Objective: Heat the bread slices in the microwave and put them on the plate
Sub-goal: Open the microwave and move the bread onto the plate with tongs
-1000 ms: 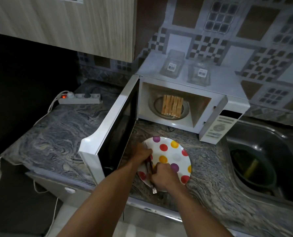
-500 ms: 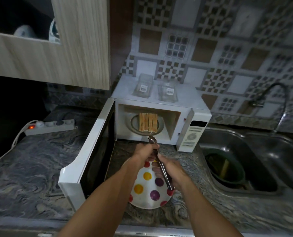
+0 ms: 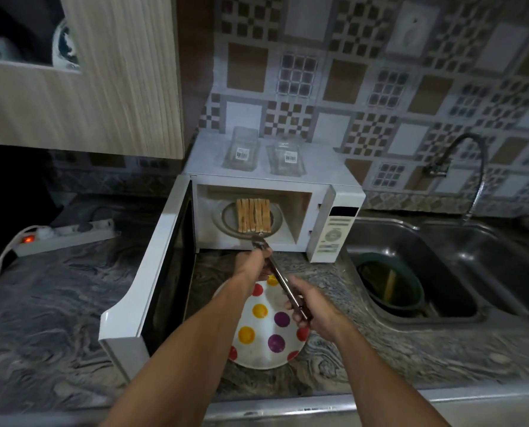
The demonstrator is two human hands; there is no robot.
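Several bread slices [image 3: 253,218] stand on edge in a row on the glass turntable inside the white microwave [image 3: 337,197], whose door [image 3: 152,272] hangs open to the left. My right hand [image 3: 314,308] grips the handle end of metal tongs [image 3: 283,280]. My left hand [image 3: 252,263] holds the tongs further up, near their tips. The tips sit at the microwave's opening, just below the bread. A white plate with coloured dots [image 3: 266,337] lies on the counter under my forearms, with nothing on it.
Two clear containers [image 3: 243,152] sit on top of the microwave. A steel double sink [image 3: 442,272] with a green bowl [image 3: 389,286] lies to the right, a tap [image 3: 454,152] above it. A power strip [image 3: 65,235] lies at the left. A wall cabinet [image 3: 81,72] hangs overhead.
Both hands lifted the tongs off the plate and carried them forward toward the microwave opening. The camera tilted up, bringing the tap and cabinet into view.
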